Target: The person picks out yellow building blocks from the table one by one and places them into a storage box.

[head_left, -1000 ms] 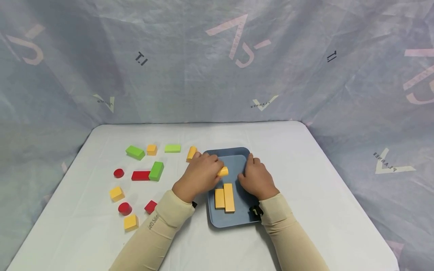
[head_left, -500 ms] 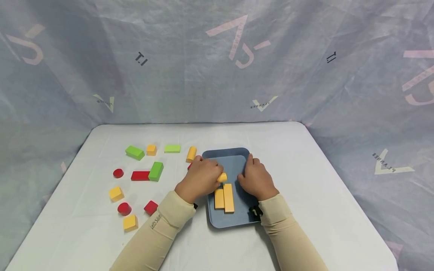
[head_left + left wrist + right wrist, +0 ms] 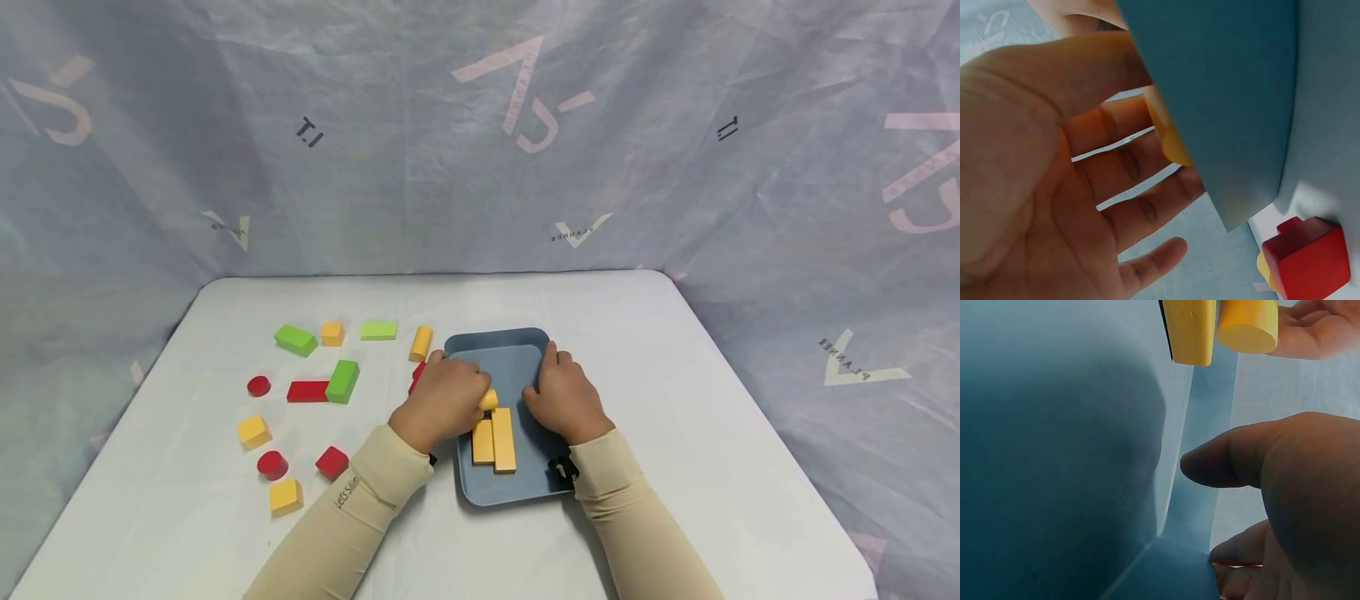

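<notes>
Over the left side of the blue-grey tray (image 3: 517,375), my left hand (image 3: 444,402) holds a yellow cylinder (image 3: 489,400). In the right wrist view, that cylinder (image 3: 1247,331) lies close beside a yellow block (image 3: 1191,331). A long yellow block (image 3: 504,442) and a shorter yellow block (image 3: 483,443) lie side by side in the tray. My right hand (image 3: 570,396) grips the tray's right wall, thumb inside and fingers outside. The tray wall (image 3: 1222,112) hides part of the yellow piece (image 3: 1171,137) in the left wrist view.
Left of the tray lie green blocks (image 3: 342,382), a flat red block (image 3: 307,391), red discs (image 3: 272,465), a red block (image 3: 332,462) and yellow blocks (image 3: 286,497). Another yellow cylinder (image 3: 421,342) lies behind my left hand, near a partly hidden red block (image 3: 417,375).
My left hand has moved slightly toward me and down with the yellow cylinder, nearer the blocks in the tray. The red block behind it has come into sight. My right hand stays on the wall.
</notes>
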A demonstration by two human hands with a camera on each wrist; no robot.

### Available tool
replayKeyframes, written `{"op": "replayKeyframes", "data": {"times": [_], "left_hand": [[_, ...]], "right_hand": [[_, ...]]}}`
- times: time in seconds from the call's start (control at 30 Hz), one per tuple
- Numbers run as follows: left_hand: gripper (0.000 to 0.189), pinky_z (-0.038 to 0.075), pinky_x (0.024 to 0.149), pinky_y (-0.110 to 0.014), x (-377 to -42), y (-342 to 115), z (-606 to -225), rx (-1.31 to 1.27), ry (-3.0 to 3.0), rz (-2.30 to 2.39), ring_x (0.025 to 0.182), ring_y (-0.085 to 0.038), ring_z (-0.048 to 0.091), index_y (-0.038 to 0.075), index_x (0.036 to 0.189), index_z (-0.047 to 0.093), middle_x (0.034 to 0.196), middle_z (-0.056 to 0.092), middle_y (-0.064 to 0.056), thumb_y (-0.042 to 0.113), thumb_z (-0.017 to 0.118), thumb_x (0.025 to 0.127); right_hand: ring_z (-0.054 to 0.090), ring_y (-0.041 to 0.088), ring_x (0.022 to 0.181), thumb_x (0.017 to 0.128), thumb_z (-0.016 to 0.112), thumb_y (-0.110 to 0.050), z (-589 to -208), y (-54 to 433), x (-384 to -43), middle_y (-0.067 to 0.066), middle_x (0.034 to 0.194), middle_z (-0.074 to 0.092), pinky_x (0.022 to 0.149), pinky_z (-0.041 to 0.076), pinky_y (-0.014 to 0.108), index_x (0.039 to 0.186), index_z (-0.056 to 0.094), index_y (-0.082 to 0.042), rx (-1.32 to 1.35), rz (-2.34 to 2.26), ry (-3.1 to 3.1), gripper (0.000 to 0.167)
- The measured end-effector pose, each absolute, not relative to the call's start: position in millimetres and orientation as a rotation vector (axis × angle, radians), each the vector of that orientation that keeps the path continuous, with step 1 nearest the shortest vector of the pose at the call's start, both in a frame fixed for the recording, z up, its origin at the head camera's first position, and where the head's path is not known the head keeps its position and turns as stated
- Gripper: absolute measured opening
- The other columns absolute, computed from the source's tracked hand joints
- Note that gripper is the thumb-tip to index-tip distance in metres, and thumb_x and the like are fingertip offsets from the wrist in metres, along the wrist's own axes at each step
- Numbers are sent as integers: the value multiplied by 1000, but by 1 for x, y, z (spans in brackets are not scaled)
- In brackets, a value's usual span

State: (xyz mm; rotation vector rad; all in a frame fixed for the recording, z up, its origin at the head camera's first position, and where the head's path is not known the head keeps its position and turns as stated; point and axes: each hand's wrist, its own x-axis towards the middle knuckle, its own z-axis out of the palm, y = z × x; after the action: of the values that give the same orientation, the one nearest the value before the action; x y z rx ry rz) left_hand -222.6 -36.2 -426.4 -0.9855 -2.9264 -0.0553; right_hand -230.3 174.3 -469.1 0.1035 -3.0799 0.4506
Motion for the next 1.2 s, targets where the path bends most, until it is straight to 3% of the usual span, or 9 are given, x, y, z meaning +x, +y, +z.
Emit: {"op": "replayKeyframes", "data": {"times": [0.63, 0.93, 1.2], "left_hand": [[8, 45, 91, -51, -228, -36, -437, -975, -2960, -22, 73, -16, 58, 19, 91, 75, 76, 62, 4, 23, 79, 86], [9, 45, 89, -52, -227, -36, -438, -993, -2966, -70, 65, -15, 53, 19, 79, 71, 65, 54, 5, 16, 77, 84], [8, 46, 93, -53, -228, -36, -442, -995, -2957, -57, 66, -15, 53, 18, 80, 72, 64, 53, 5, 14, 76, 86]], "right_hand": [[61, 46, 122, 95, 63, -28, -469, 175, -231, 35, 148, 47, 91, 56, 56, 157, 24, 14, 111, 450, -3074, 84], [60, 46, 123, 96, 62, -29, -469, 175, -230, 34, 148, 47, 91, 56, 56, 157, 24, 14, 110, 449, -3082, 84], [61, 47, 123, 95, 62, -28, -469, 175, -230, 35, 147, 47, 92, 56, 56, 157, 25, 14, 122, 448, -3076, 83]]}}
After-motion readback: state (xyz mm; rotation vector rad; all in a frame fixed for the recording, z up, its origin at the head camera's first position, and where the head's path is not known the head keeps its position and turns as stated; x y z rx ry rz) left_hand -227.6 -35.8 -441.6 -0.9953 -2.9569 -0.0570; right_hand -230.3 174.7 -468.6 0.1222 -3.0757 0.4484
